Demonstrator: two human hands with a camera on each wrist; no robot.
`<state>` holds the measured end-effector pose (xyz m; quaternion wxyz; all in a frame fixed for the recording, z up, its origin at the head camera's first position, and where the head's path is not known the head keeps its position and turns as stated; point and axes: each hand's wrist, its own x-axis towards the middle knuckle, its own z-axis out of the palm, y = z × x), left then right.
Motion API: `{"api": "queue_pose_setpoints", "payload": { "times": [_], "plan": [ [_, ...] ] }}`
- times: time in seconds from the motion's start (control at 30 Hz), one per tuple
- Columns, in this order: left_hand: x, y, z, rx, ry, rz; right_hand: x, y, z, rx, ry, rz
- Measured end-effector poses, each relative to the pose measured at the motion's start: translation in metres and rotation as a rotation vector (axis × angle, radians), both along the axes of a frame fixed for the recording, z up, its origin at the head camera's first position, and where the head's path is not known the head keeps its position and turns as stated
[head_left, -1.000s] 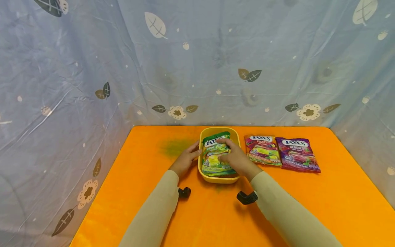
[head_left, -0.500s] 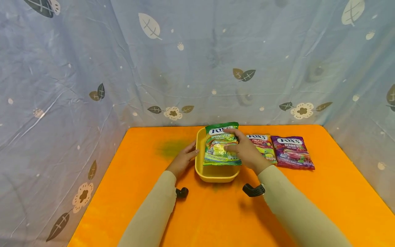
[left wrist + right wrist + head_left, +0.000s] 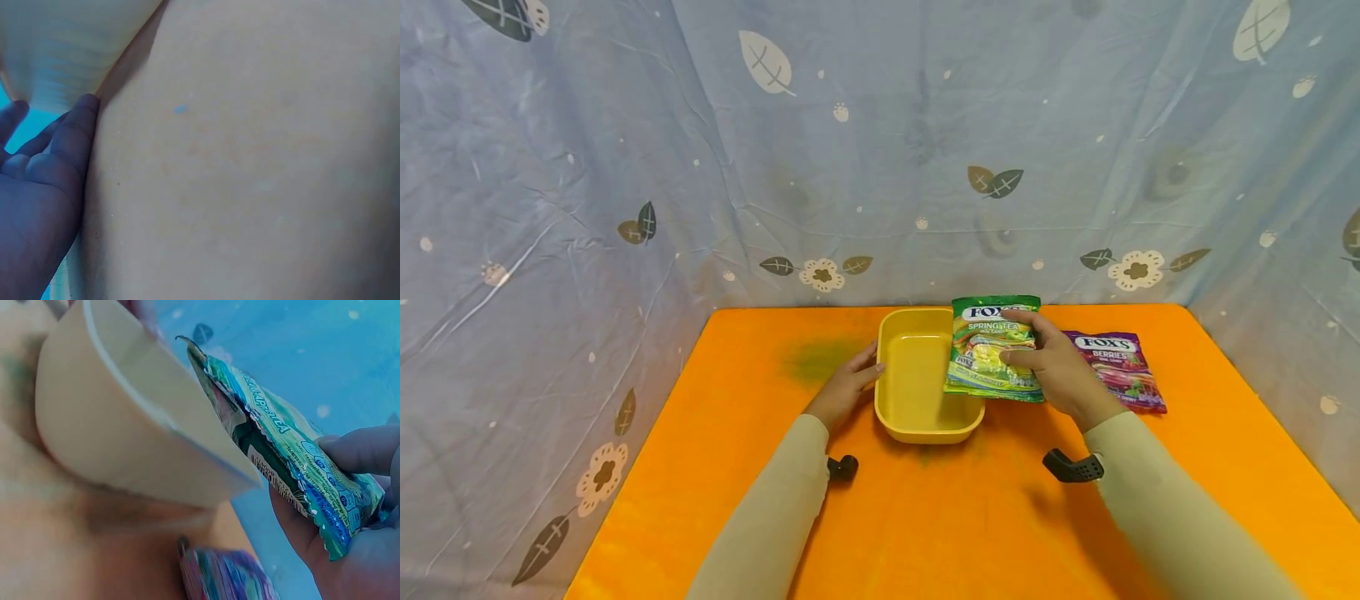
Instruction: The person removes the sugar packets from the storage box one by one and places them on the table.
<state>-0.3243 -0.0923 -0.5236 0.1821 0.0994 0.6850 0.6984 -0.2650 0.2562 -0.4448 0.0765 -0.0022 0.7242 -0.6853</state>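
Observation:
My right hand (image 3: pixel 1063 367) grips a green Fox's Spring Tea candy bag (image 3: pixel 981 367) by its right side, thumb on the printed front. The bag is held up over the right rim of a yellow plastic tub (image 3: pixel 917 375). In the right wrist view, the candy bag's edge (image 3: pixel 281 462) is tilted beside the tub's wall (image 3: pixel 94 425), fingers behind it. My left hand (image 3: pixel 847 387) rests against the tub's left side with fairly straight fingers. The left wrist view has the fingertips (image 3: pixel 84 109) touching the tub's underside curve.
A purple Fox's Berries bag (image 3: pixel 1120 367) lies on the orange table (image 3: pixel 760 467) to the right, partly behind my right hand. Another candy bag (image 3: pixel 225 575) shows below in the right wrist view. A patterned blue-grey curtain (image 3: pixel 917 125) encloses the table's back and sides.
My right hand has lifted the green candy bag out of the tub and carried it right, where it now covers the Fruits bag. My left hand has stayed at the tub.

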Motion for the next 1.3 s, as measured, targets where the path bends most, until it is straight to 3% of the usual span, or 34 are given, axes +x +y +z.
{"api": "queue_pose_setpoints", "payload": {
  "times": [0.67, 1.3],
  "plan": [
    [-0.004, -0.002, -0.005, -0.018, -0.001, -0.011, 0.036, 0.05, -0.023, 0.03, -0.01, 0.009],
    [-0.004, -0.002, -0.005, -0.032, 0.01, -0.014, 0.077, 0.054, -0.057, 0.062, -0.088, 0.05]
  ]
}}
